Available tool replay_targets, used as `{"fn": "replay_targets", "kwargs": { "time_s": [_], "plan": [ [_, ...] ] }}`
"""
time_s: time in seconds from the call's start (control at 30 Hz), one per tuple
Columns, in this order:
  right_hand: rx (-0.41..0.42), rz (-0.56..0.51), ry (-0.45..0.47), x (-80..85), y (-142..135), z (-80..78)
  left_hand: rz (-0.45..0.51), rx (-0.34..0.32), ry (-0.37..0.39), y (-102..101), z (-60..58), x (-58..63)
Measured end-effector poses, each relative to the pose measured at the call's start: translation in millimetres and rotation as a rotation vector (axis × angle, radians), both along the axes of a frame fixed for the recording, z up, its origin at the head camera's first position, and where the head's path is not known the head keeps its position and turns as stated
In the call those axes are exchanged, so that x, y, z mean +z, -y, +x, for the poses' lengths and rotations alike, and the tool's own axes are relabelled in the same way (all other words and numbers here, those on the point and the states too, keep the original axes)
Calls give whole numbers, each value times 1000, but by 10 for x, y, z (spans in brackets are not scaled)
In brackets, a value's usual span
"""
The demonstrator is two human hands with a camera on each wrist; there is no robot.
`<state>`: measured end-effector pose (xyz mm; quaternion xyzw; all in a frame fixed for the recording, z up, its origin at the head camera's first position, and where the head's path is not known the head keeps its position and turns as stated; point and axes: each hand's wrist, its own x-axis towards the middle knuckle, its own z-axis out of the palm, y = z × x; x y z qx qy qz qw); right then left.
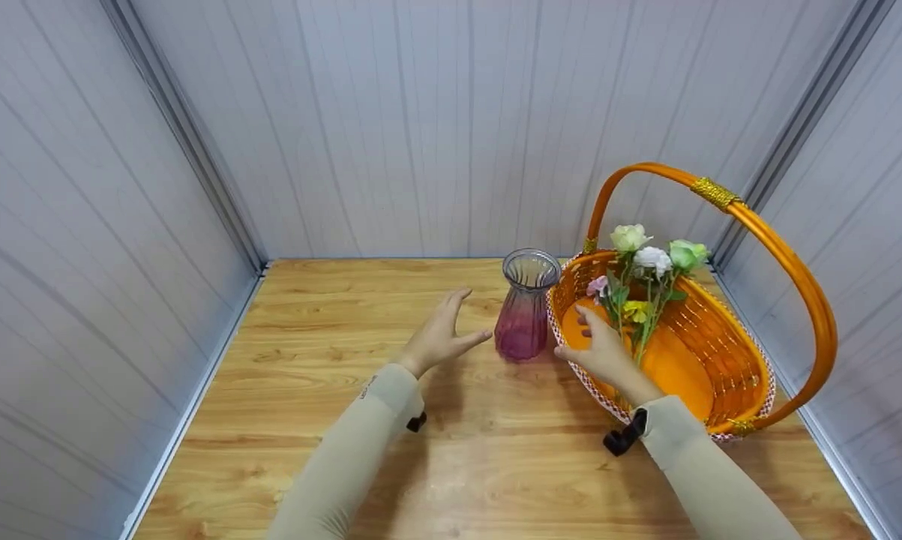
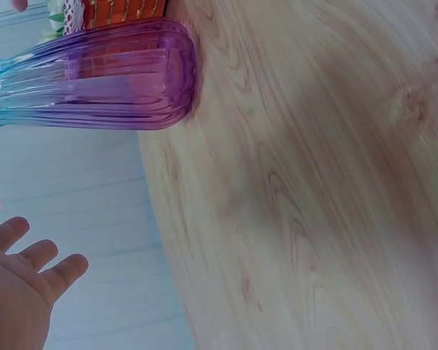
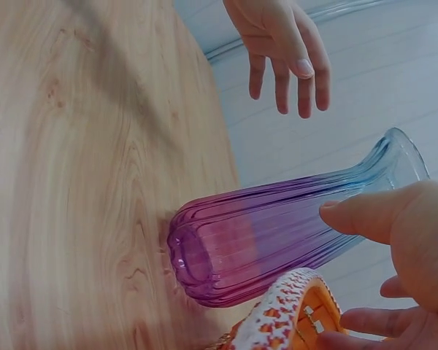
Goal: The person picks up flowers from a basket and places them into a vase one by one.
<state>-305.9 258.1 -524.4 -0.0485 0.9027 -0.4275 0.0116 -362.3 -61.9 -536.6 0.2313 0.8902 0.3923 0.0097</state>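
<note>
A ribbed glass vase (image 1: 524, 319), clear at the flared rim and pink-purple below, stands upright on the wooden table beside an orange wicker basket (image 1: 690, 367). My left hand (image 1: 443, 334) is held to the left of the vase, fingers spread and thumb pointing toward it, holding nothing. On the other side, my right hand (image 1: 604, 352) hovers over the basket's left rim with its thumb toward the vase and fingers apart. Artificial flowers (image 1: 649, 262) in white, pale green, yellow and pink lean in the basket behind that hand. Liquid shows inside the vase (image 3: 255, 240) in the right wrist view.
The basket's tall arched handle (image 1: 803, 277) rises on the right, wrapped in gold at its top. Pale panel walls (image 1: 436, 127) enclose the wooden table (image 1: 316, 330) at the back and both sides. A black strap (image 1: 625, 435) sits at the right wrist.
</note>
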Motion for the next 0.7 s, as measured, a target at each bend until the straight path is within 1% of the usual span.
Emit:
{"fn": "replay_targets", "kwargs": {
  "time_s": [0.23,0.47,0.63,0.7],
  "plan": [
    [-9,-34,17,-79,5,14,32,-2,40,-87,17,-49],
    [3,-46,37,-139,-14,56,76,5,77,-188,24,-108],
    [5,-60,51,-192,-16,76,112,-1,114,-267,17,-142],
    [6,-64,48,-210,-16,74,124,3,117,-296,9,-144]
  ]
}}
